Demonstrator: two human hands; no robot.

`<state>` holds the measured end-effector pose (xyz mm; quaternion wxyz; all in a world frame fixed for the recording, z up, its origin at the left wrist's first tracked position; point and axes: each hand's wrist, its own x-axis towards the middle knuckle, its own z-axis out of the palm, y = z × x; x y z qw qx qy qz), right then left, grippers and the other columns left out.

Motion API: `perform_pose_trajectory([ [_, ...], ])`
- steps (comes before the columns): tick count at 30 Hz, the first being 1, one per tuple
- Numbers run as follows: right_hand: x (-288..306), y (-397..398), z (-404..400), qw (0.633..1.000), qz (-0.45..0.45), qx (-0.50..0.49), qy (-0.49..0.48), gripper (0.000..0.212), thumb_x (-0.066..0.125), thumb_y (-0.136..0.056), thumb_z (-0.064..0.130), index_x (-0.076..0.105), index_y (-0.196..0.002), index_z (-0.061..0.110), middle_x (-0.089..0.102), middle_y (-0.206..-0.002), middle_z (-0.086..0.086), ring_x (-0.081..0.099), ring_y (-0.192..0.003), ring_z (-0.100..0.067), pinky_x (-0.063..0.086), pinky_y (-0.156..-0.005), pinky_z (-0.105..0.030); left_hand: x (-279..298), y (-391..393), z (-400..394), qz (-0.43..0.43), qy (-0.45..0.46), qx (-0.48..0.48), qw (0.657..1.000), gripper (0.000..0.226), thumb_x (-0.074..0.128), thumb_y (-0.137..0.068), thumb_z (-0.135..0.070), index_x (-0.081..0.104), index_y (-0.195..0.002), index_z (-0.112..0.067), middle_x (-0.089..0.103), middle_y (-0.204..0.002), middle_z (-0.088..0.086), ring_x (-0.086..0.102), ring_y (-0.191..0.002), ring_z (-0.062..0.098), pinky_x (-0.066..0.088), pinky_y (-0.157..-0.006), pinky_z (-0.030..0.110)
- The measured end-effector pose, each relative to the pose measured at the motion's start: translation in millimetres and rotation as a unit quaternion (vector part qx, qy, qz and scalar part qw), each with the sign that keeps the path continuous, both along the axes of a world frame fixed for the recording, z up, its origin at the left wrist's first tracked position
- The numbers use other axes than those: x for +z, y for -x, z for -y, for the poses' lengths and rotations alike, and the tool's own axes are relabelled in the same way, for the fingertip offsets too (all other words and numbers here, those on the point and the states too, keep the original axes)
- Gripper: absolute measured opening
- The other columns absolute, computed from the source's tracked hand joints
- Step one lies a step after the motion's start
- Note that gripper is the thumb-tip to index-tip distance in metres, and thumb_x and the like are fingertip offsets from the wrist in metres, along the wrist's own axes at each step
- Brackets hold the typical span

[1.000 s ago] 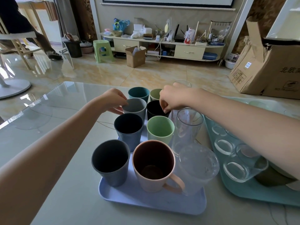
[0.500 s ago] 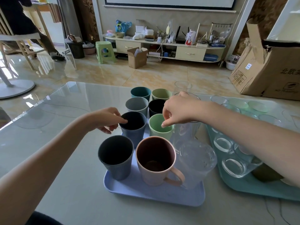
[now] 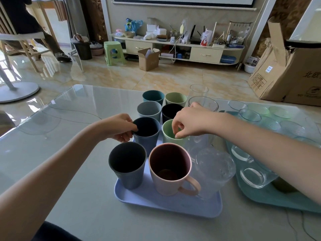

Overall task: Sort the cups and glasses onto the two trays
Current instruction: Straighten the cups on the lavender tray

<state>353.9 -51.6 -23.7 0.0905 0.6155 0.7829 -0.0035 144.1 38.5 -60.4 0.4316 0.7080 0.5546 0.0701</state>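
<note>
On the lilac tray (image 3: 166,204) stand eight cups, in four rows of two. The left hand (image 3: 119,127) pinches the rim of the blue cup (image 3: 146,134) in the second row. The right hand (image 3: 189,123) pinches the rim of the green cup (image 3: 169,136) beside it; four cups stand beyond both hands.

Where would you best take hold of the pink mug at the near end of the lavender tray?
By the handle of the pink mug, coming from the near right. The mug stands upright with the loop pointing that way, toward the near edge of the lavender tray. The dark grey cup stands close on its left and a clear glass on its right, so the body is crowded.
</note>
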Motion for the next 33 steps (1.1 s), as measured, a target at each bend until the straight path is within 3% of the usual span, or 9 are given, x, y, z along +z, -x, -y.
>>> perform_pose_trajectory([
  [5,8.0,-2.0,13.9,0.993,-0.083,0.009,-0.081,0.01,0.061,-0.083,0.039,0.068,-0.085,0.031,0.054,-0.075,0.013,0.052,-0.082,-0.01,0.028,-0.085,-0.034,9.2,4.7,11.9,0.015,0.047,0.003,0.999,0.036,0.051,-0.091,-0.043,0.054,-0.087,-0.008,0.058,-0.064,0.009,0.054,-0.055,0.017,0.049,-0.053,0.025],
  [8,8.8,-9.9,35.5,0.978,-0.146,0.009,-0.147,0.012,0.059,-0.086,0.036,0.068,-0.094,0.034,0.058,-0.084,0.009,0.051,-0.088,-0.01,0.035,-0.092,-0.037,17.0,18.9,17.3,0.014,0.06,0.01,0.998,0.042,0.048,-0.09,-0.048,0.052,-0.096,-0.007,0.055,-0.067,0.01,0.051,-0.057,0.018,0.049,-0.061,0.028],
  [12,7.3,-18.5,76.3,0.939,-0.229,0.003,-0.258,0.028,0.056,-0.085,0.034,0.062,-0.113,0.03,0.059,-0.103,0.008,0.049,-0.1,-0.011,0.038,-0.09,-0.034,27.1,42.8,26.5,-0.03,0.11,-0.052,0.992,0.048,0.052,-0.085,-0.053,0.054,-0.102,-0.008,0.056,-0.073,0.01,0.053,-0.061,0.018,0.051,-0.061,0.028],
  [16,2.7,-26.1,114.5,0.932,-0.296,-0.039,-0.205,0.035,0.049,-0.085,0.047,0.056,-0.117,0.036,0.057,-0.099,0.01,0.047,-0.09,0.002,0.039,-0.082,-0.024,24.2,56.4,41.7,-0.072,0.147,-0.11,0.98,0.045,0.055,-0.083,-0.054,0.058,-0.102,-0.013,0.058,-0.074,0.008,0.054,-0.057,0.016,0.053,-0.06,0.027],
  [18,-5.8,-29.2,133.4,0.94,-0.299,-0.053,-0.157,0.044,0.043,-0.08,0.061,0.052,-0.118,0.042,0.056,-0.107,0.014,0.043,-0.099,0.01,0.034,-0.082,-0.015,17.8,58.5,48.4,-0.088,0.14,-0.122,0.979,0.041,0.056,-0.085,-0.051,0.058,-0.102,-0.014,0.057,-0.073,0.006,0.054,-0.055,0.014,0.053,-0.061,0.027],
  [21,-20.2,-30.5,152.7,0.952,-0.283,-0.072,-0.092,0.061,0.048,-0.07,0.071,0.043,-0.126,0.049,0.041,-0.126,0.023,0.037,-0.113,0.006,0.029,-0.091,-0.017,9.1,58.1,56.6,-0.093,0.144,-0.124,0.977,0.031,0.056,-0.089,-0.041,0.056,-0.1,-0.013,0.054,-0.057,0.002,0.052,-0.048,0.014,0.051,-0.056,0.026],
  [26,-35.9,-23.9,162.4,0.934,-0.338,-0.101,-0.052,0.07,0.067,-0.071,0.059,0.028,-0.129,0.058,0.029,-0.138,0.025,0.044,-0.114,0.007,0.034,-0.089,-0.017,4.4,53.0,64.9,-0.085,0.146,-0.108,0.98,0.016,0.048,-0.094,-0.024,0.052,-0.092,-0.009,0.048,-0.053,0.004,0.048,-0.042,0.017,0.049,-0.05,0.026],
  [29,-38.3,-22.7,162.3,0.931,-0.344,-0.106,-0.059,0.07,0.069,-0.071,0.056,0.027,-0.127,0.059,0.032,-0.134,0.025,0.046,-0.112,0.007,0.034,-0.086,-0.016,2.3,50.2,65.5,-0.085,0.139,-0.098,0.982,0.011,0.042,-0.095,-0.014,0.048,-0.091,-0.006,0.047,-0.049,0.004,0.046,-0.038,0.016,0.048,-0.046,0.026],
  [33,-42.2,-24.1,162.8,0.923,-0.364,-0.114,-0.058,0.07,0.069,-0.07,0.057,0.027,-0.127,0.06,0.029,-0.133,0.028,0.044,-0.112,0.01,0.032,-0.08,-0.005,2.0,47.5,64.7,-0.081,0.149,-0.091,0.981,0.009,0.039,-0.095,-0.011,0.046,-0.093,-0.005,0.045,-0.046,0.005,0.045,-0.036,0.016,0.047,-0.045,0.026],
])
